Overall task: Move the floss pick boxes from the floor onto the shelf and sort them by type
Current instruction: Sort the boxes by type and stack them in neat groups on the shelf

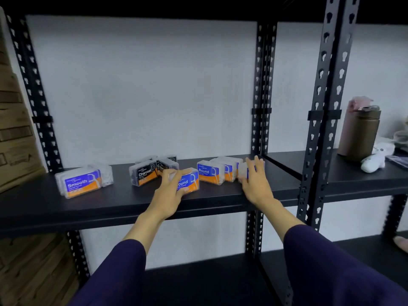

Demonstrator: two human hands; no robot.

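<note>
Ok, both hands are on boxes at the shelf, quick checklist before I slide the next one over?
1. Left hand on a Round box: ok.
2. Right hand on the end box of the Round row: ok; label hidden.
3. Left box in the Round row: not ok, it sits forward, beside the Charcoal group.
4. Smooth box apart at the left: ok.
5. Bare shelf between box and row: ok.
6. Floor cleared of boxes: cannot tell.

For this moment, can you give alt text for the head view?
Two hands reach onto a black shelf: the left hand grips a Round floss box, the right hand holds another box. Smooth boxes sit left, Charcoal boxes mid-shelf.
</note>
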